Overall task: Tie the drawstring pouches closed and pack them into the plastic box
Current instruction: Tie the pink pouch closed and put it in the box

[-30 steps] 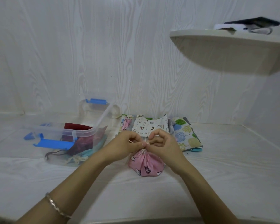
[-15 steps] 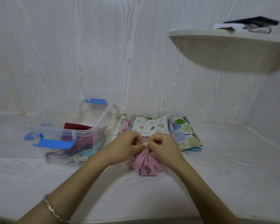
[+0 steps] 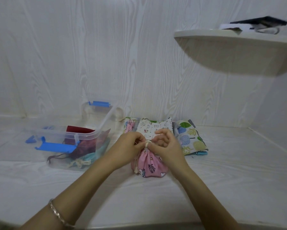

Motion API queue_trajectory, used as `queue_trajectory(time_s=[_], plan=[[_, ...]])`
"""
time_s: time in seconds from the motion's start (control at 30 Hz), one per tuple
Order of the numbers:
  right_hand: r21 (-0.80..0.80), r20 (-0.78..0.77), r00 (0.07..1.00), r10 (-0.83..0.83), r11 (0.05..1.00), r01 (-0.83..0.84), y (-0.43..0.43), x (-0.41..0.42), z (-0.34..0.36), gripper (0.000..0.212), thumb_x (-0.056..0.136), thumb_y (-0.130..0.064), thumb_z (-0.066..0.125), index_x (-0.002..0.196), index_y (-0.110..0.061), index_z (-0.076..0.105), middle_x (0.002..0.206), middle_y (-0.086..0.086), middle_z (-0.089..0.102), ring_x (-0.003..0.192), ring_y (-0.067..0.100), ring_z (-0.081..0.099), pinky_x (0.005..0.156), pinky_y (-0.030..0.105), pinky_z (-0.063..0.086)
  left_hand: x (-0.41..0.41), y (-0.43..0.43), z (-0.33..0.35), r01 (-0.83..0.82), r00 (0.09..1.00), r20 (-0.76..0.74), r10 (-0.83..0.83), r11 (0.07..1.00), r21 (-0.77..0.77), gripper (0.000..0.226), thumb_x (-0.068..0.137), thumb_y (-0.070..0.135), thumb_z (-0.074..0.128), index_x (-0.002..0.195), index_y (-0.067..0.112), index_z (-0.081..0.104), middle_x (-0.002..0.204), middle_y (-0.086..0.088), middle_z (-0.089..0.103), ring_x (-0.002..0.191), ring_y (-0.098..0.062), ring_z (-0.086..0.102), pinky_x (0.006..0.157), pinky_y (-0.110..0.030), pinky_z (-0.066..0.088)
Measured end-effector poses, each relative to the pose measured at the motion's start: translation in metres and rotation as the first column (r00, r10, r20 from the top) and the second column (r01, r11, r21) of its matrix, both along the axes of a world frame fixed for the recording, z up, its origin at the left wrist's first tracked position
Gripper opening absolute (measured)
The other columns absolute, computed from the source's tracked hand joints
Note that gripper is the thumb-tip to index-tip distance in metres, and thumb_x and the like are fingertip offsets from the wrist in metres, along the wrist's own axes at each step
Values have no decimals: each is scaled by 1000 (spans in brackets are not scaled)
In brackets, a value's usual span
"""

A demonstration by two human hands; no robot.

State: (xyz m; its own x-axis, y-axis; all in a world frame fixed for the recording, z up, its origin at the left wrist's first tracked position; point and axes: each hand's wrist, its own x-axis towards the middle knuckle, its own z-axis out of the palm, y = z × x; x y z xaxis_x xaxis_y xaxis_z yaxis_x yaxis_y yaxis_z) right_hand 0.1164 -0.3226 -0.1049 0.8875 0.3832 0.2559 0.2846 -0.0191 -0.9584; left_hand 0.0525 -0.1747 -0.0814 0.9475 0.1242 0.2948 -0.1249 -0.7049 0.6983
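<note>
The pink pouch (image 3: 149, 165) sits upright on the white counter (image 3: 222, 180), near the middle, its mouth gathered into a tight neck at the top. Both hands meet right over that neck, so the pouch lies just under and between them. The left hand (image 3: 129, 147) comes in from the left with its fingers curled, pinching the cream cord (image 3: 147, 143). The right hand (image 3: 168, 147) comes in from the right, thumb and forefinger nipping the same cord where it forms a small loop, the other fingers bent above it. A loose end of cord hangs down the pouch's left side. A bracelet (image 3: 56, 211) circles the left wrist.

To the left stands the clear box (image 3: 83, 134) with blue latches, its lid (image 3: 106, 120) tipped up toward the far wall. Inside lie a dark red pouch (image 3: 83, 145) and a pale blue one (image 3: 97, 151). Just beyond the hands is a pile of flat printed pouches (image 3: 190, 138). A shelf (image 3: 230, 47) juts out at the upper right.
</note>
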Motion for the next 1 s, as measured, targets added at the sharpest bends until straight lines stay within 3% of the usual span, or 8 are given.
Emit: queue_trajectory(time_s=[0.1, 0.17, 0.53, 0.67, 0.77, 0.83, 0.9, 1.0], plan=[[-42, 348, 931, -115, 989, 138, 0, 0, -4, 20, 75, -14, 82, 86, -19, 65, 85, 0, 61, 69, 4, 51, 64, 15, 44, 2, 0, -4, -28, 1000, 9, 28, 998, -63, 20, 93, 20, 59, 74, 22, 63, 61, 12, 56, 52, 3, 48, 52, -12, 37], [-92, 461, 883, -90, 985, 149, 0, 2, -8, 12, 77, -17, 80, 83, -22, 71, 84, 0, 62, 75, 8, 56, 66, 15, 45, 3, 0, -5, -29, 1000, 8, 29, 997, -73, 19, 93, 22, 59, 75, 23, 63, 61, 13, 56, 53, 4, 48, 52, -11, 36], [-181, 491, 871, 8, 979, 93, -5, 2, -8, 19, 84, -26, 74, 101, -31, 72, 81, -8, 62, 79, 6, 58, 67, 17, 47, 6, 4, -3, 16, 999, -49, -22, 992, -126, 17, 92, 22, 62, 76, 20, 66, 56, 12, 52, 47, 4, 43, 51, -15, 36], [-232, 672, 740, -6, 948, 218, -7, 5, -11, 14, 88, -19, 69, 100, -18, 76, 79, -8, 60, 75, 5, 56, 65, 16, 45, 5, 6, -2, 55, 996, -70, -64, 992, -116, 10, 88, 24, 67, 83, 16, 70, 61, 8, 57, 55, -5, 48, 56, -20, 40], [-279, 770, 638, 1, 900, 336, -19, 16, -12, 11, 88, -15, 69, 95, -11, 76, 79, -4, 59, 73, 6, 53, 65, 16, 44, 0, 16, 1, 12, 998, -61, -5, 994, 105, 7, 89, 23, 66, 84, 22, 71, 71, 10, 65, 62, -2, 56, 58, -12, 40], [-310, 748, 663, 20, 895, 322, -27, 18, -13, 9, 88, -15, 69, 93, -12, 76, 79, -3, 60, 72, 5, 54, 64, 18, 47, -3, 20, 1, -10, 999, -37, 19, 977, 211, 8, 90, 23, 64, 85, 23, 70, 77, 11, 66, 70, -1, 58, 62, -13, 41], [-317, 612, 791, 22, 923, 220, -29, 16, -12, 7, 88, -16, 69, 86, -14, 76, 76, -3, 62, 68, 4, 54, 62, 17, 46, -3, 18, 0, -33, 999, 27, 26, 950, 309, 9, 92, 26, 61, 88, 21, 67, 83, 11, 60, 77, -4, 53, 68, -20, 41], [-281, 274, 961, 30, 958, 50, -27, 16, -8, 40, 94, -28, 61, 60, -6, 59, 61, 2, 54, 52, 3, 44, 57, 16, 37, -3, 10, -5, -105, 989, 140, 54, 916, 386, 9, 94, 32, 57, 92, 25, 64, 87, 13, 48, 82, -5, 45, 74, -25, 41]])
